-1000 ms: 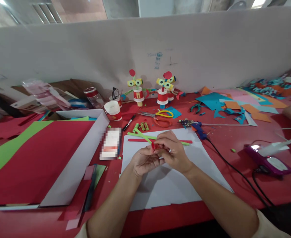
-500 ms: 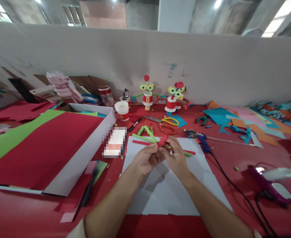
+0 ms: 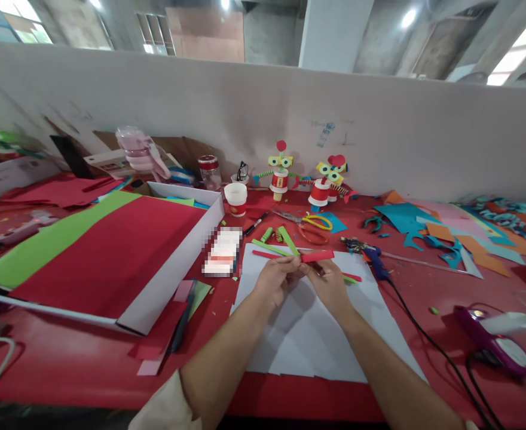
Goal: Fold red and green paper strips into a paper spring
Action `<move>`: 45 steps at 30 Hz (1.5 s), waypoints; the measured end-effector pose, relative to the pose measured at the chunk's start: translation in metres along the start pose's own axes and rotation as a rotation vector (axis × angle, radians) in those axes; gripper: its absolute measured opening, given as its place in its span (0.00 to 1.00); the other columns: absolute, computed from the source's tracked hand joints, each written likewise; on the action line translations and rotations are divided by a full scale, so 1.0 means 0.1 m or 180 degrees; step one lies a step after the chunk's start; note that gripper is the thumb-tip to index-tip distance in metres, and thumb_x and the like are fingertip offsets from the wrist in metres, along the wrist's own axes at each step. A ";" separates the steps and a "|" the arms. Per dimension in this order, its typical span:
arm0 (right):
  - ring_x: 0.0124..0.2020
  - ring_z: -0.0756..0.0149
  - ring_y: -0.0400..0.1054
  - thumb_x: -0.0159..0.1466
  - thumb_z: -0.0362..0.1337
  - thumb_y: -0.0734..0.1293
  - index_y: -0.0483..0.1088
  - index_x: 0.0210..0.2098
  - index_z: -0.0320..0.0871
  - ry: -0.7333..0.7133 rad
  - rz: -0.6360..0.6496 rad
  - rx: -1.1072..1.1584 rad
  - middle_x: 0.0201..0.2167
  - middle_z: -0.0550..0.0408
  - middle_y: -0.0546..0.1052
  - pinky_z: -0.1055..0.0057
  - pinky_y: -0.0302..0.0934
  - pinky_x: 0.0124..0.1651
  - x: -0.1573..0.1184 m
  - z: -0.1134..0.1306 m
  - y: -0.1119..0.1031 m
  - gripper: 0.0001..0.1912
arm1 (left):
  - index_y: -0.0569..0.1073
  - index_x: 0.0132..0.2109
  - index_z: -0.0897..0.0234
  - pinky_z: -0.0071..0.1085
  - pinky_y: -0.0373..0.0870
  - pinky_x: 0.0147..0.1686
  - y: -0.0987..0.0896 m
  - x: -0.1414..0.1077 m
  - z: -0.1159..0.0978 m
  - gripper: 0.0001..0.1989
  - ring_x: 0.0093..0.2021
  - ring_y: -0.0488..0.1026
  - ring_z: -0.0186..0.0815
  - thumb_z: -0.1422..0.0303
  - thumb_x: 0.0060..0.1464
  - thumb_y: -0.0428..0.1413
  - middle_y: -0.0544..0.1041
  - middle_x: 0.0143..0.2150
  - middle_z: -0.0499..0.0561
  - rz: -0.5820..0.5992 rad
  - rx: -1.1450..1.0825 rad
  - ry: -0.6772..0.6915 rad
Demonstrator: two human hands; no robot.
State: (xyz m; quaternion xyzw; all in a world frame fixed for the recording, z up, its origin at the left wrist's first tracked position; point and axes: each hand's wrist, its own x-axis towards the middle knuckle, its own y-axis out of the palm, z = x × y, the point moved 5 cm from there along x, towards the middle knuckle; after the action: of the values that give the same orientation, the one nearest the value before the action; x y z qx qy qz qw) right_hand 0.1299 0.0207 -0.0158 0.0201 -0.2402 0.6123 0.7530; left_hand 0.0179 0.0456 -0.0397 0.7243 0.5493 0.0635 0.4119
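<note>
A red paper strip (image 3: 319,255) is held just above the white paper (image 3: 308,352), pointing level to the right. My left hand (image 3: 275,282) is closed, its thumb and fingers pinching the strip's left end. My right hand (image 3: 330,289) is closed on the same strip, its fingers curled under it and partly hidden. Behind my hands lie a light green paper strip (image 3: 289,240) and a thin red strip (image 3: 265,254). Further strips show partly beyond my right hand. Two small folded green and brown springs (image 3: 267,234) lie behind the paper.
A white box (image 3: 164,292) with red and green sheets stands left, beside a blurred-out phone-like item (image 3: 222,252). Behind are scissors (image 3: 305,221), a marker (image 3: 256,223), paper cups (image 3: 236,198) and cup robots (image 3: 280,179). Right are a glue gun (image 3: 373,257), its cable and a purple power strip (image 3: 498,343).
The red strip now extends further and lies level to the right, where before a short, tilted end showed. My hands stay close together. The view has shifted slightly left.
</note>
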 end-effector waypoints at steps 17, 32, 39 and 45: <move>0.47 0.63 0.65 0.60 0.46 0.65 0.75 0.37 0.45 0.0097 0.0445 0.0422 0.42 0.52 0.68 0.65 0.67 0.45 0.20 0.14 0.29 0.13 | 0.75 0.32 0.67 0.25 0.70 0.29 -0.15 0.01 -0.40 0.08 0.24 0.72 0.28 0.79 0.41 0.61 0.76 0.24 0.47 0.0153 0.0237 -0.0121; 0.29 0.66 0.68 0.58 0.44 0.67 0.69 0.44 0.45 0.0043 -0.0394 0.0213 0.29 0.56 0.72 0.68 0.66 0.34 0.03 -0.02 0.25 0.15 | 0.75 0.25 0.67 0.23 0.68 0.29 -0.16 0.07 -0.31 0.11 0.25 0.70 0.26 0.75 0.28 0.67 0.75 0.23 0.46 -0.0352 0.0090 0.0450; 0.26 0.67 0.68 0.58 0.41 0.66 0.71 0.33 0.44 0.0240 -0.0373 0.0562 0.28 0.57 0.73 0.70 0.65 0.31 0.04 0.09 0.25 0.07 | 0.74 0.22 0.68 0.25 0.65 0.27 -0.10 0.04 -0.30 0.11 0.22 0.68 0.26 0.74 0.25 0.68 0.74 0.20 0.46 -0.0363 0.0119 0.0640; 0.23 0.69 0.66 0.54 0.40 0.69 0.72 0.30 0.43 0.0584 -0.0467 0.1051 0.24 0.58 0.74 0.71 0.64 0.29 0.03 0.11 0.23 0.07 | 0.74 0.21 0.67 0.25 0.65 0.25 -0.04 -0.02 -0.24 0.10 0.21 0.68 0.27 0.73 0.26 0.67 0.73 0.19 0.45 -0.0298 0.0023 0.0811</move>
State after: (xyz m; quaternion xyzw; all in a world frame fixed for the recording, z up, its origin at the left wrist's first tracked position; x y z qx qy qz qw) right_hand 0.1052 0.0256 -0.0108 0.1049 -0.0648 0.5861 0.8008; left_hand 0.0017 0.0567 -0.0261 0.6854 0.6305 0.1337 0.3388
